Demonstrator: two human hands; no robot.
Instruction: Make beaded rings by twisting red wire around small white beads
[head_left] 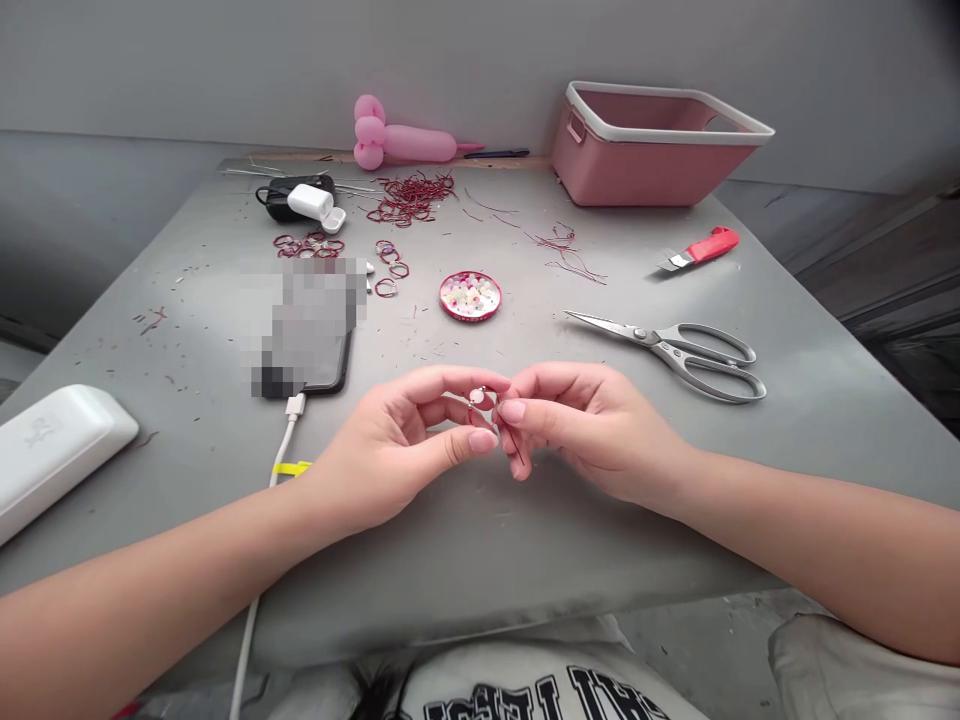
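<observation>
Between my two hands, above the near part of the table, is a small ring of dark red cord with a pale round bead (478,398) on it. My left hand (420,430) holds the ring between thumb and fingers. My right hand (581,420) pinches the cord at the ring's right side, and a loose cord end hangs down over its fingers. Just beyond the hands stands a round red-rimmed lid (470,318) with many small pale and pink beads. Silver scissors (660,345) lie to the right of my right hand.
A phone (337,370) with a white cable (282,445) lies on the left, near finished cord rings (386,288). Farther back are a red cord pile (412,197), a white earbud case (311,201), a pink balloon (416,142) and a pink bin (630,165). A red-handled cutter (712,245) lies right.
</observation>
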